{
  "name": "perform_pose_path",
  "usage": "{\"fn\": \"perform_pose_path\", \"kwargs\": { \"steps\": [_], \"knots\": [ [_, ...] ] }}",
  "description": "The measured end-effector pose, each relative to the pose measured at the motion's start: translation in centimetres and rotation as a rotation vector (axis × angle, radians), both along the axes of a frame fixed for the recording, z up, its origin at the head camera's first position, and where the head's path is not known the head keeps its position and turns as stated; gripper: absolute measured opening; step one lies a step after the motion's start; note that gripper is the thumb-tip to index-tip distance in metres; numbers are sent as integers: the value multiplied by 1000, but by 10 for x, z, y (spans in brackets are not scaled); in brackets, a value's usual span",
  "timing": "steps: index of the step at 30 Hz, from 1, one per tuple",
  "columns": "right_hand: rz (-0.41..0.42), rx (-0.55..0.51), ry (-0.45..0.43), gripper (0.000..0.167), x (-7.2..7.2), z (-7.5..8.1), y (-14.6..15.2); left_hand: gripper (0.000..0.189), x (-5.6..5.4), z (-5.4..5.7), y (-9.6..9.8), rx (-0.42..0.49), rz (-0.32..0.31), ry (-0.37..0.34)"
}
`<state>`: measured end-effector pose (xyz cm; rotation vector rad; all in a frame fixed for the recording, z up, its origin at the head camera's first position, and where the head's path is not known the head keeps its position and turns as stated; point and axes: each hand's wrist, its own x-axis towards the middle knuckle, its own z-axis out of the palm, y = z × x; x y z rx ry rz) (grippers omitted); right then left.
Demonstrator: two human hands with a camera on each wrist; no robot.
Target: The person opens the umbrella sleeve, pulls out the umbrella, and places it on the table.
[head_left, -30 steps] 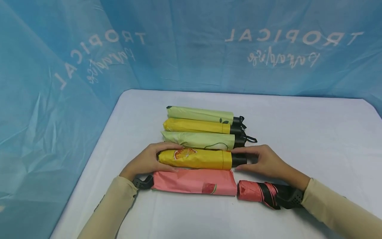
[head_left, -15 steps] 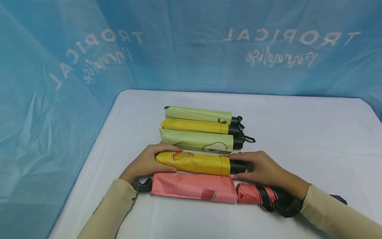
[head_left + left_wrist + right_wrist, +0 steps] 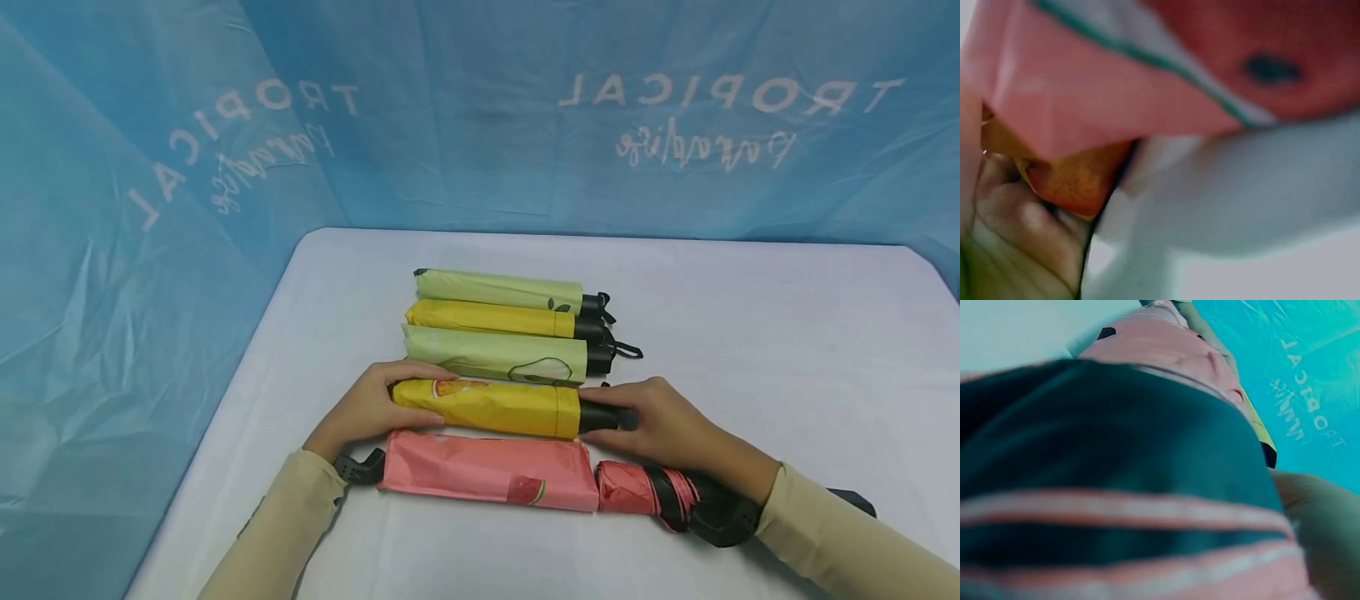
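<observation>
Back blue sheeting [image 3: 480, 179]: "TROPICAL" [image 3: 730, 92] and "Paradise" [image 3: 702, 150] are seen mirror-reversed, in pale print
Left blue sheeting [image 3: 82, 275]: the same words are repeated, reversed
Right-wrist view: "TROPICAL" is shown reversed, script blurred

The left hand [image 3: 371, 404] partly hides the yellow umbrella [image 3: 502, 408] from me; lower right, the right wrist [image 3: 750, 458] covers some of the rolled pink umbrella [image 3: 627, 487]. The bottom edge cuts the left sleeve [image 3: 273, 525].

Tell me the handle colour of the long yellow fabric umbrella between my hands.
The cylindrical handle is black; it shows best in the head view.
</observation>
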<state>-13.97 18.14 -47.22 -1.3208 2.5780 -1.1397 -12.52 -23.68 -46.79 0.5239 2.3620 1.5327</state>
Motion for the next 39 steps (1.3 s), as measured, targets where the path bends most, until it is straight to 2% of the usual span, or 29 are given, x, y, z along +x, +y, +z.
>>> {"fn": "perform_pose_path", "kwargs": {
  "steps": [11,15,17,21,24,27,33,39],
  "knots": [
    [-102,-115,18,58,0,11,4,52,1,4,1,-10,45,-21],
    [-126,-185,23,58,4,15,3,60,2,10,1,34,35,13],
    [-138,-222,-3,56,6,17,2,66,2,13,1,60,16,36],
    [-192,-274,-136,48,8,21,3,70,3,21,2,97,-7,53],
    [-230,-297,-238,46,9,24,6,67,4,30,6,117,-3,72],
    [-241,-327,-294,44,11,26,10,63,4,39,10,146,6,97],
    [-234,-395,-300,51,17,31,14,58,9,55,19,209,20,89],
    [-215,-428,-300,54,23,39,16,60,16,68,25,220,7,80]
  ]
}}
